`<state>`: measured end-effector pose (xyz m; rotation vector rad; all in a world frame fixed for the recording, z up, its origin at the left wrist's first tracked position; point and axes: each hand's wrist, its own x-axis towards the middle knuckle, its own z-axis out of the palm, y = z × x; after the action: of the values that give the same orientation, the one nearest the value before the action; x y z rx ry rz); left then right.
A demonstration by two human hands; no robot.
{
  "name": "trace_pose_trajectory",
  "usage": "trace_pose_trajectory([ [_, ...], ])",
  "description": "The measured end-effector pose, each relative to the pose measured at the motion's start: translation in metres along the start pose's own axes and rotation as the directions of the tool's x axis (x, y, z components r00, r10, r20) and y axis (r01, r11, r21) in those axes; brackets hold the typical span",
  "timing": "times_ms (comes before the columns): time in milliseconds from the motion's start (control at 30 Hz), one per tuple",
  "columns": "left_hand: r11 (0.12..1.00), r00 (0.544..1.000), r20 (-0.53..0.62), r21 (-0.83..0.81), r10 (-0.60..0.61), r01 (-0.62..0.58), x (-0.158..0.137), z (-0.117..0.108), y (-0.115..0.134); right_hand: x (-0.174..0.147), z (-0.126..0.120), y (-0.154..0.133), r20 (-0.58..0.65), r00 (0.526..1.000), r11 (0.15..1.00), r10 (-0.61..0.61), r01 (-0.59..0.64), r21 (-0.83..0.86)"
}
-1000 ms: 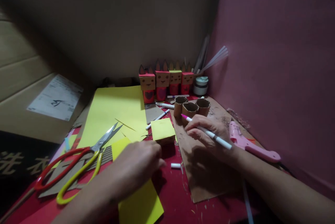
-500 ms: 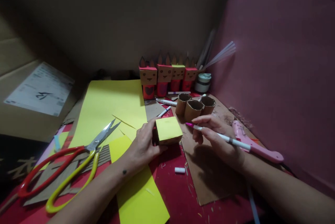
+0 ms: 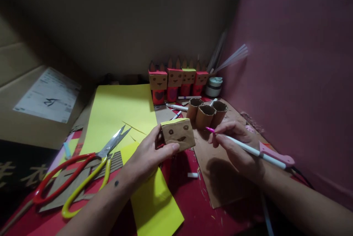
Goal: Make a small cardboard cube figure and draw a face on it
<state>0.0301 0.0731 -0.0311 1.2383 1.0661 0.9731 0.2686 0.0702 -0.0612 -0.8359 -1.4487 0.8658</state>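
My left hand [image 3: 154, 147] is closed round a small cardboard box [image 3: 180, 133] with a yellow top and a face drawn on its brown side, two eyes and a mouth, turned toward me. Between the thumb and fingers of my right hand [image 3: 237, 144] is an uncapped marker [image 3: 244, 145] with a white barrel and a magenta tip. That tip points left, apart from the box. A white pen cap [image 3: 192, 175] lies on the red surface below. Just behind the hands, three brown cardboard tubes [image 3: 205, 116] stand together.
Large scissors [image 3: 107, 151] with red and yellow handles lie on the left beside yellow paper [image 3: 121, 107]. Several box-headed cardboard figures [image 3: 158, 81] stand at the back. A pink glue gun [image 3: 278, 155] rests behind my right hand, and a pale jar [image 3: 214, 86] stands near the wall.
My left hand has tilted the box so its drawn face shows instead of mostly the yellow top. The marker in my right hand has shifted slightly right, its tip a little higher.
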Motion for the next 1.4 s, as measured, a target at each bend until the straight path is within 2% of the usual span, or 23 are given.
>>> trace_pose_trajectory([
  [133, 1.000, 0.999, 0.035, 0.005, 0.016, -0.016, -0.002, 0.005, -0.003, -0.004, 0.008, -0.010, 0.033, 0.999, 0.993, 0.009, -0.013, 0.114],
  [233, 1.000, 0.997, 0.070, -0.007, 0.018, -0.017, -0.004, 0.012, -0.007, -0.006, 0.015, -0.016, 0.142, 0.985, 0.961, 0.101, -0.134, 0.243],
  [300, 0.999, 0.998, 0.061, -0.006, 0.032, -0.032, -0.005, 0.016, -0.009, -0.006, 0.017, -0.019, 0.163, 0.978, 0.938, 0.131, -0.175, 0.299],
  [500, 0.999, 0.998, 0.053, 0.043, 0.025, -0.027, -0.005, 0.021, -0.011, -0.006, 0.022, -0.016, 0.194, 0.975, 0.918, 0.107, -0.172, 0.358],
  [633, 0.999, 0.999, 0.012, -0.001, 0.042, -0.042, -0.008, 0.024, -0.008, -0.009, 0.025, -0.016, 0.180, 0.980, 0.945, 0.091, -0.142, 0.293],
  [767, 0.999, 0.997, -0.061, 0.004, 0.035, -0.035, -0.013, 0.029, -0.006, -0.016, 0.027, -0.023, 0.100, 0.993, 0.993, 0.062, -0.072, 0.093],
  [933, 0.997, 0.985, -0.166, 0.057, 0.052, -0.043, -0.012, 0.031, -0.006, -0.021, 0.032, -0.024, 0.116, 0.993, 0.999, 0.019, -0.013, -0.048],
  [1133, 0.994, 0.989, -0.147, 0.112, 0.019, -0.002, -0.006, 0.027, -0.011, -0.021, 0.034, -0.019, 0.157, 0.983, 0.992, 0.098, -0.083, -0.099],
  [1400, 0.991, 0.992, -0.123, 0.136, 0.035, -0.018, -0.003, 0.025, -0.016, -0.019, 0.036, -0.018, 0.158, 0.986, 0.991, 0.044, -0.023, -0.133],
])
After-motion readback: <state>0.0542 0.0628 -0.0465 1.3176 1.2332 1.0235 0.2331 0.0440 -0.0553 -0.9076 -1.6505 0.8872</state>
